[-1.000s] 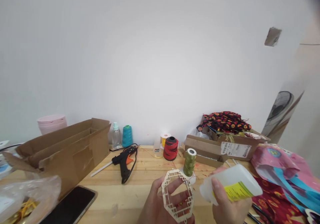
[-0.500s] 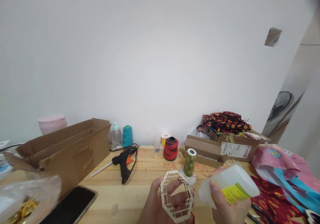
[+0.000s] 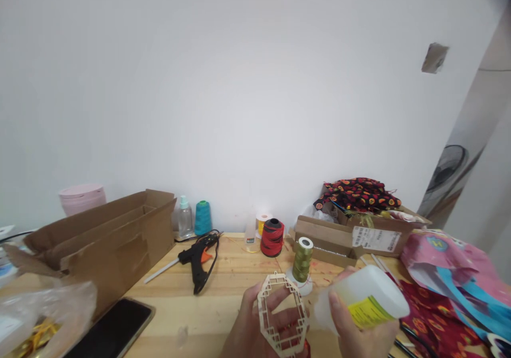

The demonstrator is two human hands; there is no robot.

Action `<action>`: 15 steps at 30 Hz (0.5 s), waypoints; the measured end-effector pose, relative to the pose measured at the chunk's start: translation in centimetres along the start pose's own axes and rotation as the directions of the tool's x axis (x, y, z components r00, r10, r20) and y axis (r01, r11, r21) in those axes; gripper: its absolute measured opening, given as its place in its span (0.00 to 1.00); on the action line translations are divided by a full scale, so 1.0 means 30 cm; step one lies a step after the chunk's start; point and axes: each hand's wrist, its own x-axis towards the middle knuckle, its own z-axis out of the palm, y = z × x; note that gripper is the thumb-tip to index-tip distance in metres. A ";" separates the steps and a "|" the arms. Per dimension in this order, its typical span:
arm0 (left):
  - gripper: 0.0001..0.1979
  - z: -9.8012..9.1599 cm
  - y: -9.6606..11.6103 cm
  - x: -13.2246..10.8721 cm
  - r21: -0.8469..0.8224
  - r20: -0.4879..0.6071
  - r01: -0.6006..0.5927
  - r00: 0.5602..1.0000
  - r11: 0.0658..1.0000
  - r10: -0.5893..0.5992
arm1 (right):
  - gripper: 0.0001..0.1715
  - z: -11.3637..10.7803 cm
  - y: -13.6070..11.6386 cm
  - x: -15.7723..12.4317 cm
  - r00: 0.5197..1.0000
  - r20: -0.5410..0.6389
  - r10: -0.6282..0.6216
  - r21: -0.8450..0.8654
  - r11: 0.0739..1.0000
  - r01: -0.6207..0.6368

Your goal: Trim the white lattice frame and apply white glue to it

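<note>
An octagonal wooden lattice frame (image 3: 263, 315) stands tilted up in my left hand (image 3: 244, 323), whose fingers show behind its openings. Something red lies partly hidden behind its lower part. My right hand (image 3: 355, 329) is closed around a whitish plastic bottle (image 3: 373, 289) with a yellow label, tipped so its base points right and its narrower end faces the frame. The bottle's tip is hard to make out. Just beyond the hands stands a spool of olive-green thread (image 3: 302, 259) on a white base.
A black glue gun (image 3: 197, 262) with a glue stick lies left of centre. Cardboard boxes (image 3: 115, 251) flank the table, with a phone (image 3: 114, 329) at front left. A red thread cone (image 3: 272, 238) stands at the back; patterned cloth (image 3: 439, 315) and a pink bag (image 3: 443, 251) lie right.
The bottle in my right hand has shifted slightly left toward the lattice frame. My left hand keeps the frame nearly where it was.
</note>
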 end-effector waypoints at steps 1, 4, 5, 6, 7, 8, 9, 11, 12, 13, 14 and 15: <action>0.27 -0.003 -0.001 0.001 -0.003 0.002 -0.001 1.000 1.000 0.001 | 0.11 -0.001 0.001 0.001 1.000 0.003 -0.002 -0.008 1.000 0.002; 0.29 -0.009 -0.005 0.004 0.015 0.024 -0.011 1.000 1.000 0.011 | 0.11 -0.003 0.001 0.002 1.000 0.013 0.018 -0.015 1.000 -0.018; 0.29 -0.009 -0.005 0.005 0.017 0.025 -0.013 1.000 1.000 0.012 | 0.11 -0.003 0.000 0.002 1.000 0.014 0.027 -0.015 1.000 -0.027; 0.29 -0.008 -0.006 0.006 0.016 0.023 -0.012 1.000 1.000 0.011 | 0.12 -0.003 -0.002 0.001 0.999 0.014 0.034 -0.010 0.999 -0.034; 0.29 -0.008 -0.006 0.006 0.013 0.020 -0.011 1.000 1.000 0.010 | 0.12 -0.003 -0.003 0.000 0.999 0.012 0.040 -0.006 0.999 -0.039; 0.28 -0.008 -0.005 0.006 0.009 0.018 -0.007 1.000 1.000 0.007 | 0.11 -0.002 -0.003 -0.001 0.999 0.012 0.044 -0.005 0.999 -0.044; 0.28 -0.008 -0.005 0.005 0.010 0.018 -0.006 1.000 1.000 0.006 | 0.12 -0.002 -0.003 -0.002 0.999 0.012 0.045 -0.006 0.999 -0.045; 0.28 -0.009 -0.005 0.004 0.018 0.019 -0.011 1.000 1.000 0.011 | 0.12 -0.003 -0.001 -0.003 0.999 0.021 0.047 -0.006 0.999 -0.047; 0.28 -0.010 -0.005 0.004 0.021 0.017 -0.012 1.000 1.000 0.011 | 0.13 -0.003 0.000 -0.003 0.998 0.031 0.046 -0.011 0.999 -0.045; 0.28 -0.011 -0.006 0.004 0.022 0.014 -0.011 1.000 1.000 0.011 | 0.14 -0.004 0.001 -0.001 0.998 0.036 0.042 -0.012 0.999 -0.042; 0.28 -0.012 -0.006 0.004 0.020 0.013 -0.009 1.000 1.000 0.009 | 0.14 -0.005 0.001 0.001 0.999 0.036 0.034 -0.001 0.999 -0.034; 0.28 -0.012 -0.006 0.004 0.014 0.011 -0.006 1.000 1.000 0.005 | 0.15 -0.005 0.001 0.004 0.999 0.026 0.026 0.014 1.000 -0.027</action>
